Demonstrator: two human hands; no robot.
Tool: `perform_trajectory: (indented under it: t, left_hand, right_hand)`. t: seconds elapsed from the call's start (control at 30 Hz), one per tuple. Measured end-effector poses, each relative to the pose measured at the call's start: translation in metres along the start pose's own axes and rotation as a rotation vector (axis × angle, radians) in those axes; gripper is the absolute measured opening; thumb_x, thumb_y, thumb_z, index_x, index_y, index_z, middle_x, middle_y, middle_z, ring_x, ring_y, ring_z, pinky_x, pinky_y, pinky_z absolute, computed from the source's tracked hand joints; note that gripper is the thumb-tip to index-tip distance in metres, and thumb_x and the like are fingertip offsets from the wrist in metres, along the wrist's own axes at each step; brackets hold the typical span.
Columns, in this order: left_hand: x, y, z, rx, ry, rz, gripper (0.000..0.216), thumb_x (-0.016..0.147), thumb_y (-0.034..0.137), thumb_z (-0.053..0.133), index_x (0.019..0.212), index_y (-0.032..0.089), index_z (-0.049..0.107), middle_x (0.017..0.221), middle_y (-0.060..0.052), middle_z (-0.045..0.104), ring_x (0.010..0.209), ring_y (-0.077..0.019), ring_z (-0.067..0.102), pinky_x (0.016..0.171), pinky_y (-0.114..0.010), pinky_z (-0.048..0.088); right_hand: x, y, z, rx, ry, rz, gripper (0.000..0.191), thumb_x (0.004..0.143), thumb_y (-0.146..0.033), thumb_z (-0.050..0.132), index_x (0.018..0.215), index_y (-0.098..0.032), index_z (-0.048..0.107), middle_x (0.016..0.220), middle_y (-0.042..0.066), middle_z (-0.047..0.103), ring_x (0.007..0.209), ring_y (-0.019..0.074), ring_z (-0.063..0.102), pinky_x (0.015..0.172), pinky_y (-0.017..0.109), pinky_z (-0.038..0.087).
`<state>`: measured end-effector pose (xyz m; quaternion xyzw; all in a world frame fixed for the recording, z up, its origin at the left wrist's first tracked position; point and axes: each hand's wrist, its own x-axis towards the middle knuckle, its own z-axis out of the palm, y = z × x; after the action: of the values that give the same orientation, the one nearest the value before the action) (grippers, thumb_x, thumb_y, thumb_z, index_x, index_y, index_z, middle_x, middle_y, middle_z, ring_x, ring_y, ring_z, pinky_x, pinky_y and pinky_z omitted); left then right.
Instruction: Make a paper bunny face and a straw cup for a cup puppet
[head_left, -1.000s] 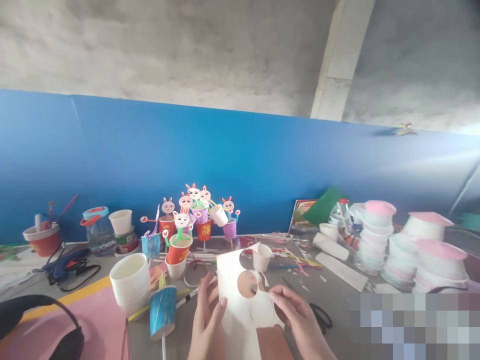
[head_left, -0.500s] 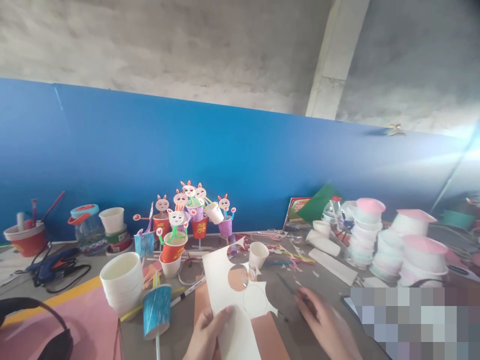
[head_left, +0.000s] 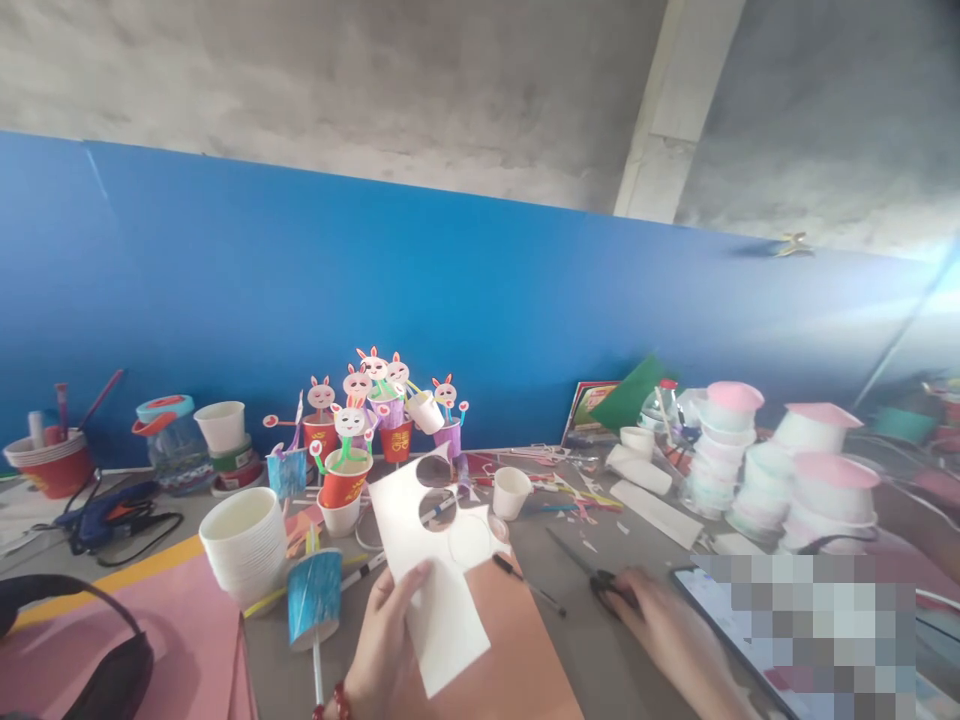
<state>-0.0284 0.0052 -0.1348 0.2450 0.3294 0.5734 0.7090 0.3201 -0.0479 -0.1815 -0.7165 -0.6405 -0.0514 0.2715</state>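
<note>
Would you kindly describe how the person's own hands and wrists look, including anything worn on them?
Both hands are ungloved. The left hand has a bracelet of reddish, rounded beads at the wrist. The right hand is somewhat blurred; no bracelet can be made out there. No sleeve shows on either arm.

Gold 囍-like character on the red cup (head_left: 396,444) facing me, marks on the green tub (head_left: 232,459) too small for me to read
</note>
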Motion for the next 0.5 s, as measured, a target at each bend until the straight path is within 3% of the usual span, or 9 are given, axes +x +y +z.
perform_trajectory:
  t: [0.1, 0.2, 0.27, 0.37, 0.5]
  left_hand:
    - [0.0, 0.005, 0.001, -0.064, 0.066, -0.01, 0.038, 0.053, 0.031, 0.091, 0.085, 0.016, 0.076, 0.075, -0.005, 0.079, 0.074, -0.0285, 0.076, 0.068, -0.035, 0.059]
    - [-0.002, 0.001, 0.002, -0.032, 0.026, 0.004, 0.038, 0.055, 0.032, 0.09, 0.086, 0.016, 0.076, 0.077, -0.006, 0.08, 0.073, -0.0279, 0.076, 0.064, -0.033, 0.059]
    - [-0.004, -0.004, 0.001, 0.023, -0.023, 0.029, 0.037, 0.057, 0.036, 0.09, 0.086, 0.016, 0.077, 0.078, -0.007, 0.08, 0.07, -0.0261, 0.075, 0.06, -0.03, 0.057]
    - [-0.006, -0.01, 0.0, 0.11, -0.08, 0.078, 0.039, 0.06, 0.042, 0.089, 0.086, 0.015, 0.078, 0.08, -0.009, 0.08, 0.076, -0.0273, 0.075, 0.058, -0.028, 0.054]
    - [-0.004, -0.012, 0.002, 0.132, -0.088, 0.13, 0.043, 0.063, 0.044, 0.088, 0.094, 0.016, 0.077, 0.089, -0.011, 0.08, 0.089, -0.0306, 0.074, 0.07, -0.032, 0.057]
  right_hand:
    - [0.0, 0.005, -0.009, 0.227, -0.059, 0.145, 0.029, 0.079, -0.052, 0.05, 0.068, -0.027, 0.06, 0.074, 0.008, 0.075, 0.068, 0.0283, 0.072, 0.058, 0.035, 0.055]
    - [-0.005, 0.006, -0.021, 0.542, -0.176, 0.361, 0.038, 0.071, -0.062, 0.059, 0.075, -0.025, 0.065, 0.074, 0.007, 0.075, 0.056, 0.0253, 0.068, 0.045, 0.031, 0.05]
    - [-0.01, -0.002, -0.026, 0.797, -0.19, 0.449, 0.047, 0.065, -0.067, 0.067, 0.082, -0.023, 0.068, 0.075, 0.008, 0.075, 0.053, 0.0234, 0.066, 0.045, 0.031, 0.05]
    - [-0.016, -0.027, -0.025, 1.166, -0.17, 0.473, 0.059, 0.059, -0.07, 0.077, 0.092, -0.02, 0.072, 0.078, 0.011, 0.074, 0.06, 0.0226, 0.065, 0.056, 0.035, 0.055]
    - [-0.016, -0.075, -0.004, 1.314, -0.377, 0.46, 0.061, 0.063, -0.076, 0.072, 0.084, -0.018, 0.075, 0.061, 0.003, 0.064, 0.045, 0.0126, 0.053, 0.045, 0.026, 0.045]
